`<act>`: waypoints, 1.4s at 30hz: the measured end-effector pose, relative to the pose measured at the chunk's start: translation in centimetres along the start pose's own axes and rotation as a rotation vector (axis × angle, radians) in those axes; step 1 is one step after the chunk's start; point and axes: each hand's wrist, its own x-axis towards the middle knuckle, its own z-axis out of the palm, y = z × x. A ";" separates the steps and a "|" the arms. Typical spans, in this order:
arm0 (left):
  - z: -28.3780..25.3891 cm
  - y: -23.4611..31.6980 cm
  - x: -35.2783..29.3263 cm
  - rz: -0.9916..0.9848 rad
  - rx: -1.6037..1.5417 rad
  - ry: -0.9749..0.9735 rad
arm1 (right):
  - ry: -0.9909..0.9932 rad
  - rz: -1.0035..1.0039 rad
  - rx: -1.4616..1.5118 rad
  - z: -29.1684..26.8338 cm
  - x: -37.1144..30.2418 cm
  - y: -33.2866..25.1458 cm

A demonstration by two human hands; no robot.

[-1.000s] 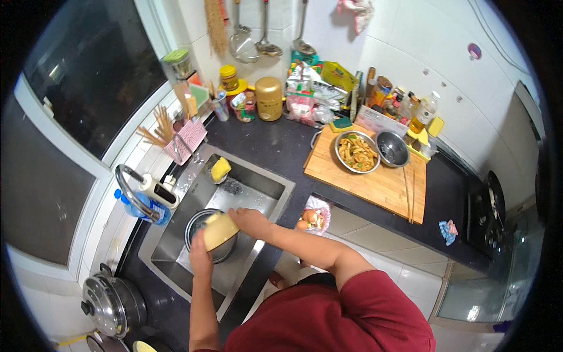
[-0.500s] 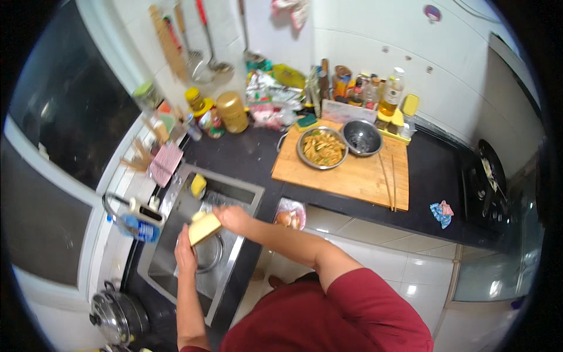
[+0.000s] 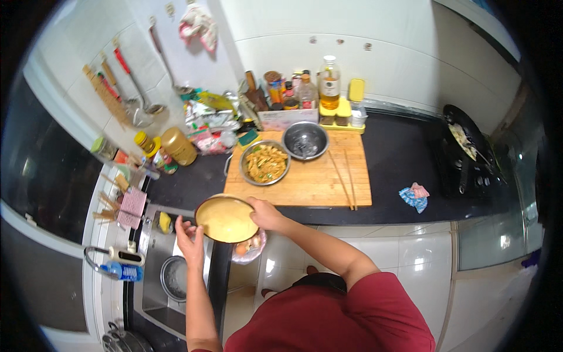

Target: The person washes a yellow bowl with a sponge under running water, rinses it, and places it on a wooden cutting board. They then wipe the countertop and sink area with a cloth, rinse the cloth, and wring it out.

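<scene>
My right hand [image 3: 267, 215] grips the right edge of a round, pale yellow plate [image 3: 226, 218] with a dark rim. The plate hangs over the gap between the sink [image 3: 214, 276] and the cutting board, with its broad yellow face toward me. My left hand [image 3: 190, 242] is beside the plate's left edge, its fingers apart; whether a fingertip touches the rim is hard to see. Beyond the plate, a steel bowl of cooked shredded food [image 3: 265, 163] and an empty-looking grey bowl [image 3: 305, 141] stand on the wooden cutting board [image 3: 305, 188].
Chopsticks [image 3: 343, 179] lie on the board's right side. A metal bowl [image 3: 174, 278] sits in the sink. Below the plate is a bag of onions or eggs [image 3: 248, 246]. A wok [image 3: 466, 132] with food rests on the stove at right, near a crumpled cloth [image 3: 414, 198].
The plate has moved out from over the sink toward the cutting board and turned its broad face up. My left hand has loosened from its edge. The view has swung right.
</scene>
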 end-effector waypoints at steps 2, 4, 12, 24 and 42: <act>3.8 1.0 -0.8 -0.061 -0.041 -0.124 | -0.011 0.266 0.344 -4.6 -2.3 0.4; 8.2 2.2 -2.2 -0.100 -0.094 -0.227 | -0.004 0.448 0.515 -8.1 -4.0 4.0; 19.3 3.0 -5.4 -0.199 -0.326 -0.568 | 0.299 0.690 0.653 -16.6 -12.4 11.4; 21.5 3.1 -4.4 -0.309 -0.320 -0.709 | 0.411 0.739 0.968 -16.2 -10.2 16.2; 10.3 -4.5 1.3 -0.465 -0.444 -0.497 | -0.116 0.670 0.758 -1.1 -5.0 4.9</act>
